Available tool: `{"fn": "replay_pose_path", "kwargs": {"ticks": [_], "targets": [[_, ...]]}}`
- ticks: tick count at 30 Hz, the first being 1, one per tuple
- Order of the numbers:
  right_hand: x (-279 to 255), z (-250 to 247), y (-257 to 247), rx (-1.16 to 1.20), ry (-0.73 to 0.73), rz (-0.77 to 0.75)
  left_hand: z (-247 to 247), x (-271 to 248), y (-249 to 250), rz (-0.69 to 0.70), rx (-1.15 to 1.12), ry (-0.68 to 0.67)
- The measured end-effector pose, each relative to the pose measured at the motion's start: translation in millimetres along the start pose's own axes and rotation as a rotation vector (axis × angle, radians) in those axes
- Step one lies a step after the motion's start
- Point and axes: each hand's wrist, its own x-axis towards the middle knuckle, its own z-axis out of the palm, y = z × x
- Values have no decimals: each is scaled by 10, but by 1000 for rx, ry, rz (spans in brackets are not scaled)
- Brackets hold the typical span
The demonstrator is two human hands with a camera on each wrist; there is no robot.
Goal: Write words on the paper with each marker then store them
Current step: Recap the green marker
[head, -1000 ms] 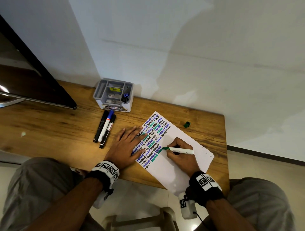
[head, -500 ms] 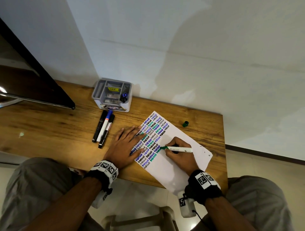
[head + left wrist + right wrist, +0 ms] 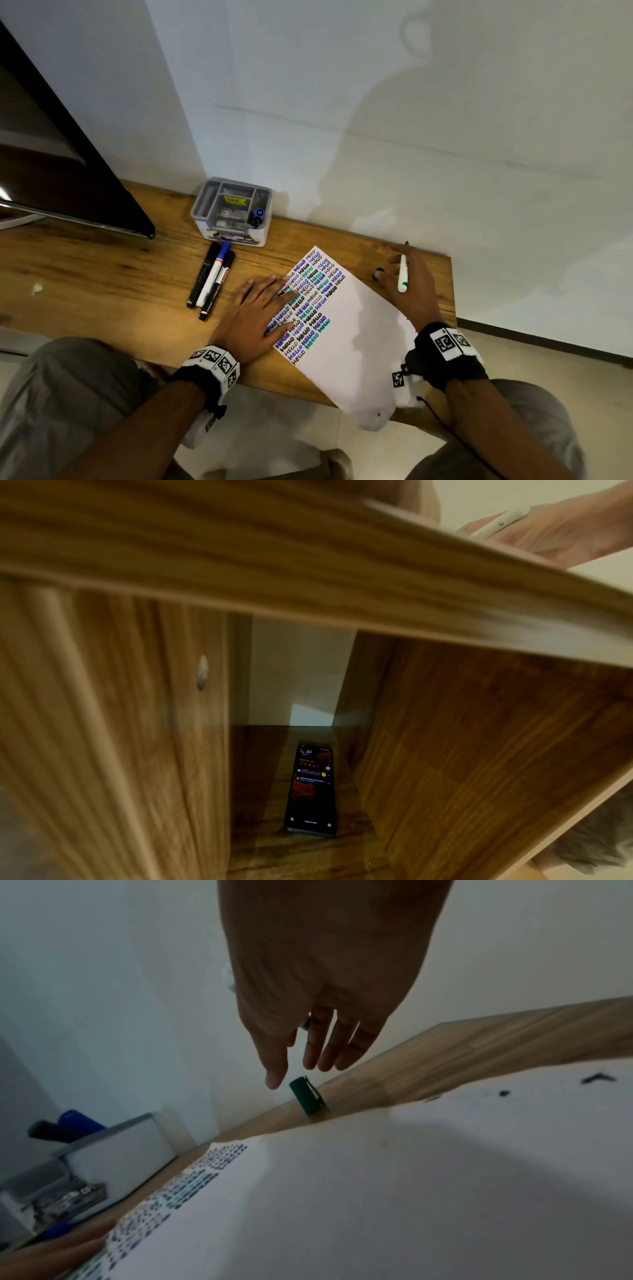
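Note:
The white paper point(image 3: 363, 346) lies on the wooden desk point(image 3: 102, 281), with rows of "HELLO" in black, blue and green on its left part. My left hand point(image 3: 274, 291) presses flat on the written area. My right hand point(image 3: 387, 262) is beyond the paper's far right corner. It holds the uncapped green marker point(image 3: 402, 274) pinched between its fingers, tip pointing toward the wall. Its thumb and fingertips point(image 3: 274, 1080) hover just above the green cap point(image 3: 307, 1099), which lies on the desk. In the head view the thumb partly hides the cap point(image 3: 377, 271).
A grey organizer point(image 3: 205, 198) holding a blue marker point(image 3: 259, 212) stands by the wall. Three capped markers point(image 3: 212, 279) lie left of the paper. A dark monitor point(image 3: 68, 178) sits at far left. A phone point(image 3: 310, 788) rests on the shelf beneath.
My right hand lifted the green marker off the paper and moved to the far right, over the green cap. The marker now points away from me. My left hand stayed put.

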Motion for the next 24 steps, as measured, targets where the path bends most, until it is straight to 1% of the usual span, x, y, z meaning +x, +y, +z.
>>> {"fn": "replay_pose_path", "kwargs": {"ticks": [2,4,6,8,11,14,17,20,21,22,24], "targets": [[73,72,41,-42,-57,19,1,-4,8,2,-6,1],[100,137,52,-90,-90,-12,2,-12,8,-1,3,-2],[113,177,62,-133,-85,-56,0,-13,10,-1,6,-6],[114,199,49,-114,-67,-62,-2,-11,4,2,-2,-7],[43,182,-51,-26,-62,-40,-3,-10,7,-3,6,-8],[-130,152,-179,96,-97,-17,-20,-16,24,-11,-10,16],[-359,130,-319,262,-125,10,-52,-23,34,-37,-129,24],[-563,114,-510,387,-153,-3,-181,10,51,-93,-293,-19],[-617,114,-564,418,-167,-5,-260,23,76,-102,-307,-42],[-669,110,-630,442,-180,-11,-367,31,115,-97,-279,-60],[-759,117,-745,483,-204,-20,-606,19,227,-34,-170,-48]]}}
